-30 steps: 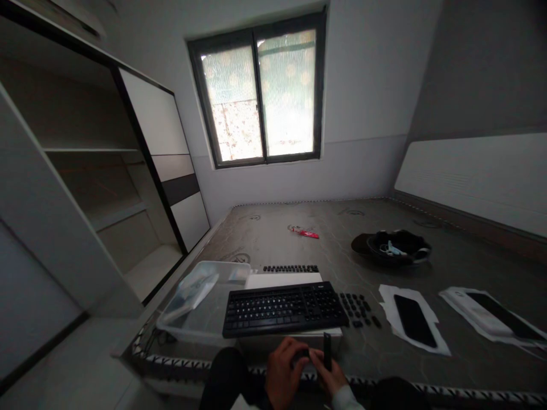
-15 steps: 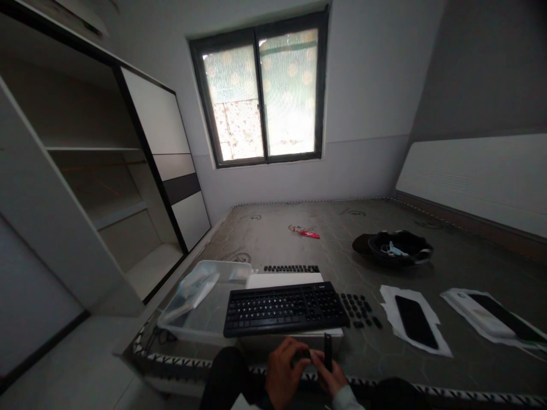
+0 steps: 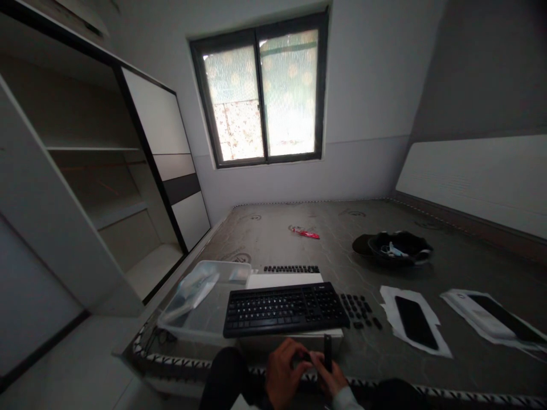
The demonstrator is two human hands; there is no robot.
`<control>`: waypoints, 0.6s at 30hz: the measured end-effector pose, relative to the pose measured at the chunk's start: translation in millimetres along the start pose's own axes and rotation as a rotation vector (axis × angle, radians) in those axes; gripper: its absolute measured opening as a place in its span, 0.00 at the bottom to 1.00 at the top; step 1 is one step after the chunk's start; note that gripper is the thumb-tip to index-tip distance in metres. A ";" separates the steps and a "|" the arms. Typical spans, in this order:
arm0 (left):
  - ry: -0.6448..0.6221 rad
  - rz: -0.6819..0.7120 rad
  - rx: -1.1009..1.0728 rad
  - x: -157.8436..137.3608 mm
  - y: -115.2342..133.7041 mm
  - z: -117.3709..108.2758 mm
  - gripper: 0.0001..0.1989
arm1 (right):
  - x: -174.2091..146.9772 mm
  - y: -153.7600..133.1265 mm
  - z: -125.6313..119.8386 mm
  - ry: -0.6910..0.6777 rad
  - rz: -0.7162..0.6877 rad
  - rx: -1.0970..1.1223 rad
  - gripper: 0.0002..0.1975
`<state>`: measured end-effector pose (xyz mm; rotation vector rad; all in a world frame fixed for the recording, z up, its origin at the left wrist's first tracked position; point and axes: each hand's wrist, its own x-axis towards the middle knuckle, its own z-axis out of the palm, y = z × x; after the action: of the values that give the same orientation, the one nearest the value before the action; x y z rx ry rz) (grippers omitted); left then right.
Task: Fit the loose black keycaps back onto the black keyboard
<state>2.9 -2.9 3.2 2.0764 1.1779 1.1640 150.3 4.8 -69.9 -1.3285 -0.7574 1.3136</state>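
My left hand (image 3: 282, 373) is closed in a pinch near the mattress's front edge. A small dark piece sits at its fingertips, too small to make out for sure. My right hand (image 3: 331, 377) is closed around a slim black stick-like tool (image 3: 327, 350) that points upward, and its fingertips meet those of my left hand. Just beyond both hands, a black keyboard (image 3: 284, 307) rests on a white box (image 3: 294, 279). Loose black keycaps (image 3: 359, 310) lie in rows to the keyboard's right, and another row of small black keycaps (image 3: 293, 269) lies behind the box.
A clear plastic tray (image 3: 205, 324) with a plastic bag (image 3: 199, 290) stands to the left. On the right lie a black phone (image 3: 415, 322) on white paper and a second phone (image 3: 508, 316). Farther back are a dark cap (image 3: 397, 249) and a red packet (image 3: 306, 233).
Both hands stay together in front of the keyboard, with only a slight shift of the fingers. The keyboard and loose keycaps have not moved.
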 end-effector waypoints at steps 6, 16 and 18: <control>-0.004 0.000 0.006 -0.5 0.2 -0.3 0.19 | 1.1 3.6 1.5 0.005 0.015 -0.008 0.35; 0.009 0.014 0.004 -0.3 -3.4 1.6 0.21 | -1.2 -1.9 1.0 0.014 -0.017 -0.040 0.33; 0.011 0.014 0.000 -0.3 -0.9 0.5 0.23 | -3.2 -4.2 0.5 -0.007 -0.018 -0.058 0.32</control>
<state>2.9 -2.6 2.1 2.0838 1.1694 1.1835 150.1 2.8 -64.9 -1.3607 -0.8159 1.2905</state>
